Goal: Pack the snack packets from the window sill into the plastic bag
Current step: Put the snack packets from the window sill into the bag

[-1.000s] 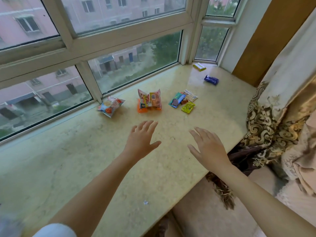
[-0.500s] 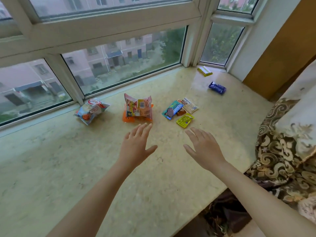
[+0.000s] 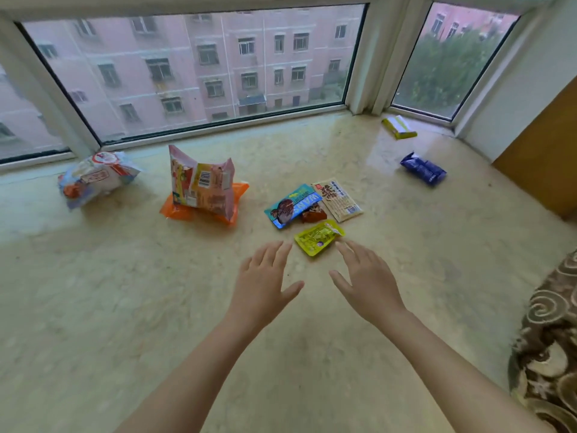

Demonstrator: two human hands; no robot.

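Observation:
Snack packets lie spread on the marble window sill (image 3: 125, 292). A small yellow packet (image 3: 318, 237) is nearest, with a blue packet (image 3: 292, 205), a small red one (image 3: 313, 215) and a beige one (image 3: 338, 200) just behind it. A pink packet (image 3: 204, 182) leans on an orange one (image 3: 178, 209). A white-and-blue packet (image 3: 95, 178) lies at the left. Far right are a dark blue packet (image 3: 423, 168) and a yellow-green one (image 3: 399, 128). My left hand (image 3: 265, 282) and right hand (image 3: 365, 276) hover flat, fingers straight, on either side of the yellow packet. No plastic bag is in view.
Window panes (image 3: 193, 67) and white frames border the sill at the back. A wooden panel (image 3: 540, 164) stands at the right. A patterned brown curtain (image 3: 549, 348) hangs over the sill's right front edge.
Both hands have moved forward across the sill toward the small packets, and the view has come closer to them. Both hands still hold nothing.

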